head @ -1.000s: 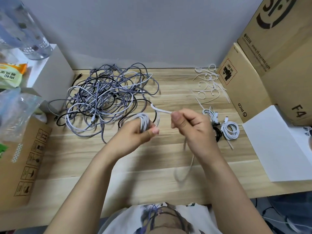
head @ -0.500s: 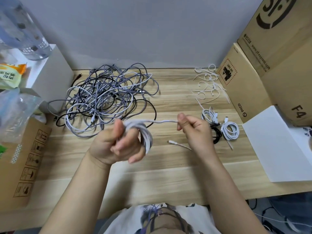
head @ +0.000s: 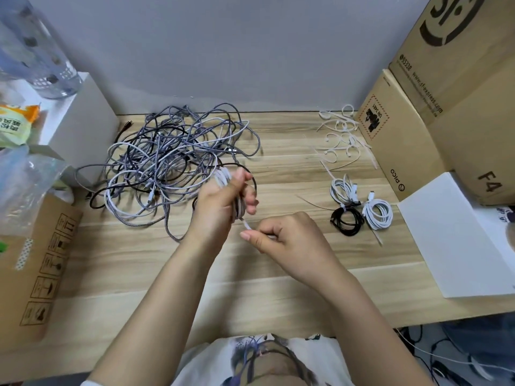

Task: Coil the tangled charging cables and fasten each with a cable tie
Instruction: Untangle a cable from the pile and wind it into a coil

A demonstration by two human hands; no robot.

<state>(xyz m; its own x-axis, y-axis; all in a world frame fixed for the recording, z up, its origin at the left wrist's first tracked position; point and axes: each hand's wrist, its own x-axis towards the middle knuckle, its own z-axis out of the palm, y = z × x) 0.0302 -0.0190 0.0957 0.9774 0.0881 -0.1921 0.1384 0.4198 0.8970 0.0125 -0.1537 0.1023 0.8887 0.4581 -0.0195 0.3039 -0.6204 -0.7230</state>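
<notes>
**Finishing the last turn of the white cable**

While the left hand (head: 220,201) gripped the nearly wound white cable coil (head: 225,181), its fingers curled round the loops, the right hand (head: 281,240) sat just below and to its right, pinching the cable's free end (head: 246,224) between thumb and forefinger. Only a short tail ran between the two hands, so the winding looked almost done. To do it well, that tail probably needed laying alongside the loops already held, kept snug, without the left fingers loosening and letting turns spring out. A cable tie would be wanted next; the loose cable ties (head: 341,135) lay well beyond the right hand, near the cardboard box (head: 401,151). Three finished coils (head: 359,207) lay to that hand's right. Behind the left hand sprawled the tangled pile (head: 172,160), touching nothing held, as far as could be told.
</notes>
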